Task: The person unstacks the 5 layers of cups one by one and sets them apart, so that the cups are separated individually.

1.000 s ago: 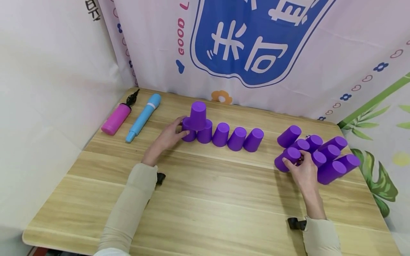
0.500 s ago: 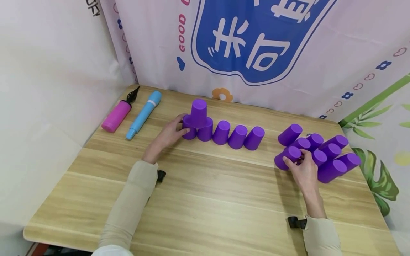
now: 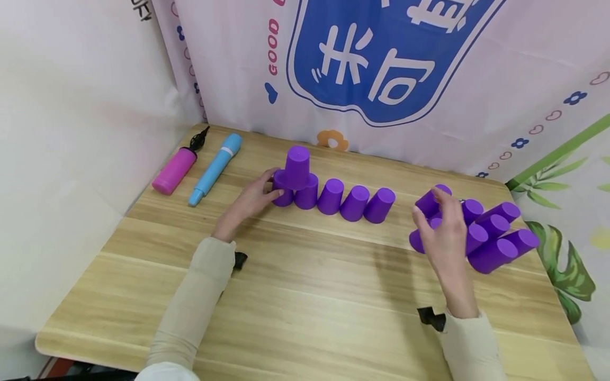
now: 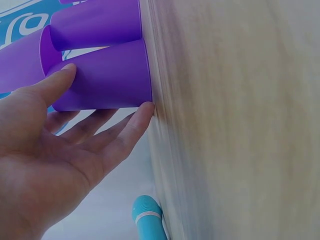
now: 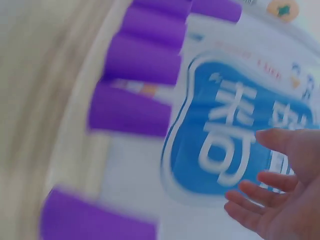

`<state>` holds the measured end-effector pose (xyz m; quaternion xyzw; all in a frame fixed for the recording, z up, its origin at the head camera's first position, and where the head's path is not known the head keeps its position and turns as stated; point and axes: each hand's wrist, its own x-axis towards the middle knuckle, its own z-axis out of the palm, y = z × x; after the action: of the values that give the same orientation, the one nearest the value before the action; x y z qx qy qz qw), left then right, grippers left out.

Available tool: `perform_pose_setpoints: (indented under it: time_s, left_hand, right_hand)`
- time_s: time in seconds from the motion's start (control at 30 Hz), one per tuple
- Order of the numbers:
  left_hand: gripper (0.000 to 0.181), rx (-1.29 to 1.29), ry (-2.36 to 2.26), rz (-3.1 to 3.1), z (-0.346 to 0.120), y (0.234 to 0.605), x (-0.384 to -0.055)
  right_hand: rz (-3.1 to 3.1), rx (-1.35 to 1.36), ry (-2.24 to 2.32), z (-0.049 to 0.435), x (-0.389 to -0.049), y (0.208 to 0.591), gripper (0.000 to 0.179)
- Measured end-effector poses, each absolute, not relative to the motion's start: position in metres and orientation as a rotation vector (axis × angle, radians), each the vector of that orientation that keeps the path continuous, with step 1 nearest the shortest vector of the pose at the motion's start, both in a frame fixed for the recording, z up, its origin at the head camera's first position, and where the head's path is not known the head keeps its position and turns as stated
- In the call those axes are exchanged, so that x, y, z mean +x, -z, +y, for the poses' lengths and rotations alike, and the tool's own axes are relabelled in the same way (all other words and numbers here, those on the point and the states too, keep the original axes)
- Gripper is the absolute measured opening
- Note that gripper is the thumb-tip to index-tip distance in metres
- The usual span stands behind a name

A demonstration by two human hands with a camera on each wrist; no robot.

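Observation:
Several upside-down purple cups stand in a row; the leftmost cup (image 3: 283, 198) and the one beside it bear an upper cup (image 3: 297, 168). My left hand (image 3: 250, 200) holds the leftmost cup, the thumb on one side and fingers along the other, as the left wrist view shows on that lower cup (image 4: 107, 77). My right hand (image 3: 447, 233) hovers over the cup group at the right, thumb and fingers apart with nothing between them. It partly hides a near cup (image 3: 416, 241) and a back cup (image 3: 426, 203).
More purple cups (image 3: 493, 256) crowd the wooden table's (image 3: 305, 296) right side. A pink pump (image 3: 175, 170) and a blue pump-like tube (image 3: 215, 169) lie at the back left. A printed curtain (image 3: 238, 63) hangs behind the table.
My right hand has let go of the near cup in the right group and risen up and away from it. The left hand stays at the leftmost cup.

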<state>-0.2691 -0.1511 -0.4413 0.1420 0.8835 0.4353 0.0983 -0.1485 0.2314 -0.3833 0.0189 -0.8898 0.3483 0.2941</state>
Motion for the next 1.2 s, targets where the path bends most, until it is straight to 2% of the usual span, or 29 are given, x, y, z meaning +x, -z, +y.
perform_pose_setpoints:
  time_s: [0.3, 0.57, 0.67, 0.83, 1.2]
  left_hand:
    - [0.066, 0.443, -1.267, 2.654, -0.153, 0.442, -0.27]
    - [0.065, 0.472, -1.269, 2.67, -0.154, 0.443, -0.27]
    - [0.065, 0.485, -1.273, 2.674, -0.153, 0.443, -0.27]
    - [0.065, 0.482, -1.282, 2.662, -0.15, 0.442, -0.269]
    - [0.065, 0.479, -1.283, 2.661, -0.152, 0.443, -0.269]
  right_hand:
    - [-2.391, 0.436, -1.287, 0.145, -0.198, 0.36, 0.049]
    - [-2.607, 0.512, -1.506, 0.09, -0.242, 0.353, 0.066]
    - [-2.695, 0.509, -1.479, 0.077, -0.252, 0.354, 0.076]
    - [-2.765, 0.51, -1.431, 0.068, -0.258, 0.357, 0.082]
    - [-2.705, 0.593, -1.47, 0.058, -0.266, 0.364, 0.069]
